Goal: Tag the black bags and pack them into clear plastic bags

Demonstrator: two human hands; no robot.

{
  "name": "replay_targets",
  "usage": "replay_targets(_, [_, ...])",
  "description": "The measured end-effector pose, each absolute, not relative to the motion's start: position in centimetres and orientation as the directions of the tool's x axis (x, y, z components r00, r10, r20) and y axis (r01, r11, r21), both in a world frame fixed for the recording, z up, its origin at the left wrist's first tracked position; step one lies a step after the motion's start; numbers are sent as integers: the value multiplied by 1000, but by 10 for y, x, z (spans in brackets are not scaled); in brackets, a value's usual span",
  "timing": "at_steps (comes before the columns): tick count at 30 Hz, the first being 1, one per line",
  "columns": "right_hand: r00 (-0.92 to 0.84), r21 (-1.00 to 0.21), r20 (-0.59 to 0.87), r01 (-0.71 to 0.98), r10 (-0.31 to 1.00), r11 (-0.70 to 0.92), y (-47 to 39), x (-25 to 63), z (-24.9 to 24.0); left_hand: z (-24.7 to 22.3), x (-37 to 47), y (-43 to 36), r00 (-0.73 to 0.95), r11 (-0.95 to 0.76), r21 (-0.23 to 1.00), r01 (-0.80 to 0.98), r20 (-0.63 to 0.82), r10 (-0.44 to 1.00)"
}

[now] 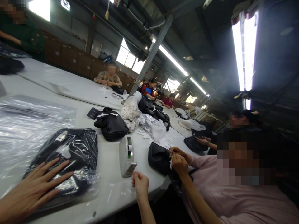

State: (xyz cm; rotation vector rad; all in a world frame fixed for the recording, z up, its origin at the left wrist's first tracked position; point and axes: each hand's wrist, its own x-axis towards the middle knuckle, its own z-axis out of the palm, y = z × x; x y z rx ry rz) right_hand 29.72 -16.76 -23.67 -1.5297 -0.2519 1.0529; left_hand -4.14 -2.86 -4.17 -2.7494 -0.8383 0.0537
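Table (70, 90): I see a long white top running far right, with people seated along it.
Bagged bag (67, 158): a black bag in clear plastic lies near left on the table.
Co-worker's bag (158, 158): black, right of the dispenser, worked by another person's two hands.
Left hand (35, 186): my fingers are spread flat, pressing on the bagged bag's near edge.
Tape dispenser (127, 155): stands just right of the bagged bag.
Right hand (140, 183): curled into a loose fist at the table's near edge, just below the dispenser; whether it pinches anything I cannot tell.
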Motion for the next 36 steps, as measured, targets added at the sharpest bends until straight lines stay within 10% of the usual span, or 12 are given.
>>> replay_targets(9, [455,-961,-171,120,874,-251,-182,328,-172,-33,-42,-25,843,-809,-364,462,-104,528])
replay_targets(12, [80,-893,116,446,990,68,-159,337,-103,-27,-37,-28,830,-805,-320,499,-88,550])
replay_targets(19, [-648,-839,234,242,725,487,-75,304,-26,-23,-31,-30,814,-803,-280,526,-109,571])
replay_targets(36, [-466,-619,35,684,884,385,27,241,-66,-17,-28,-31,802,-799,-285,529,-141,581])
